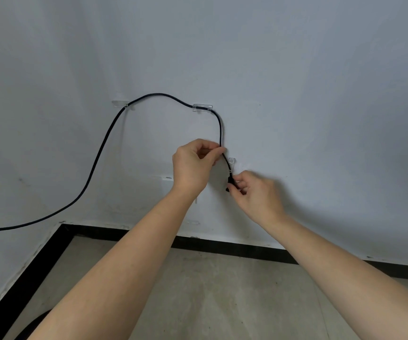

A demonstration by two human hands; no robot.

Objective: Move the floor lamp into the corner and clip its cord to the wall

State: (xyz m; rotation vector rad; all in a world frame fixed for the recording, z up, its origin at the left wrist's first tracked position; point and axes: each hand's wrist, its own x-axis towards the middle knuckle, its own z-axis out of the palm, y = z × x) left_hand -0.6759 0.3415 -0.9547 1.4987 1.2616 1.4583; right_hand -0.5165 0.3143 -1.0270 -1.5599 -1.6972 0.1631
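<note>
A black cord (104, 143) runs from the left edge up the white wall (296, 82). It passes through a clear clip (122, 105) and a second clear clip (202, 107), then drops down. My left hand (193, 165) pinches the cord just above a third clear clip (231, 163). My right hand (257, 192) grips the cord's black end (230, 184) just below that clip. The cord lies against the third clip between my hands. The lamp itself is out of sight.
Another clear clip (167, 178) is stuck to the wall left of my left wrist. A black skirting strip (247, 249) runs along the base of both walls, meeting in the corner at left. Grey floor (198, 290) lies below. A dark rounded object (36, 325) shows at the bottom left.
</note>
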